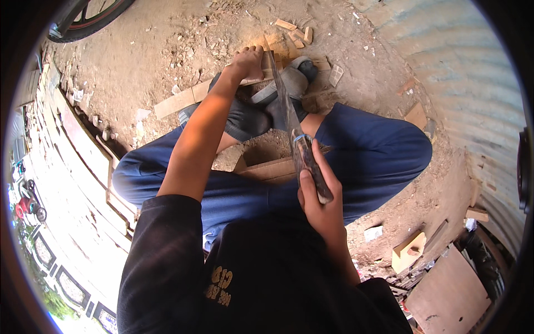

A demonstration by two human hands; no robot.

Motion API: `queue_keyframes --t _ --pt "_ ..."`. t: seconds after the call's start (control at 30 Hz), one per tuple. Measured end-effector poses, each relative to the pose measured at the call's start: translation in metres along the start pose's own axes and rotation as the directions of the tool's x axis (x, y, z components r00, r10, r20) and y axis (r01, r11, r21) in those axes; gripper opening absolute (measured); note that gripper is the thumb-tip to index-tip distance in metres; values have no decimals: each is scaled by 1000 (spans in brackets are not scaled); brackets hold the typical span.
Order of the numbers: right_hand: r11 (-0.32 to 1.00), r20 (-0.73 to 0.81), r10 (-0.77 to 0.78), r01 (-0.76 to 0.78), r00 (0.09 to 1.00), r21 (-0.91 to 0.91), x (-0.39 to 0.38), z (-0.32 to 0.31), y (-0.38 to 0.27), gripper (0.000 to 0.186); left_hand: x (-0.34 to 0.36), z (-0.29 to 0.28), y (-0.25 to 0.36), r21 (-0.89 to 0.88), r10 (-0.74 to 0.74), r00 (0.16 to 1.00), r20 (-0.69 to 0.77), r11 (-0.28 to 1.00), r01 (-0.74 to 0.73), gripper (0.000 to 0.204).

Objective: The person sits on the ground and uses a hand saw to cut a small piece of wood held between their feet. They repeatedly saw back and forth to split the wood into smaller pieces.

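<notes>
My right hand [325, 207] wraps its fingers round the long-bladed tool [289, 114]; whether my left hand [247, 63] pinches anything, I cannot tell.

Honestly can't make out how the left hand [247, 64] grips underneath, its own back blocks that. Some of the right hand's [322, 206] fingers are tucked out of sight under the handle [309, 167]. Blade edge [285, 100] is too fine to tell toothed from plain. The wheel [92, 25] up top gets chopped by the rim, same with the corrugated metal [450, 61]. That red thing [24, 207] far left? Way too tiny.
</notes>
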State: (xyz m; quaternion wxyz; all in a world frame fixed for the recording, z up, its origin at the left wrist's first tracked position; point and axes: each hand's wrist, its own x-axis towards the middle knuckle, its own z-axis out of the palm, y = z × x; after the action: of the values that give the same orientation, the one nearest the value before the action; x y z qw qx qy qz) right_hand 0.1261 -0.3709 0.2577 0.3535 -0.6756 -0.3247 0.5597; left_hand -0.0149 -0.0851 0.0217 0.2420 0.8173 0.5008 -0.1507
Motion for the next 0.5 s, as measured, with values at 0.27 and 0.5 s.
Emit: queue_keyframes --t 0.27,0.5 --pt "996 -19 -75 74 997 -39 -21 0 9 55 0 10 3 26 -103 994 39 994 102 84" --pt "939 -35 -266 251 963 -234 -14 9 10 56 -5 -7 22 21 -151 986 68 989 150 94"
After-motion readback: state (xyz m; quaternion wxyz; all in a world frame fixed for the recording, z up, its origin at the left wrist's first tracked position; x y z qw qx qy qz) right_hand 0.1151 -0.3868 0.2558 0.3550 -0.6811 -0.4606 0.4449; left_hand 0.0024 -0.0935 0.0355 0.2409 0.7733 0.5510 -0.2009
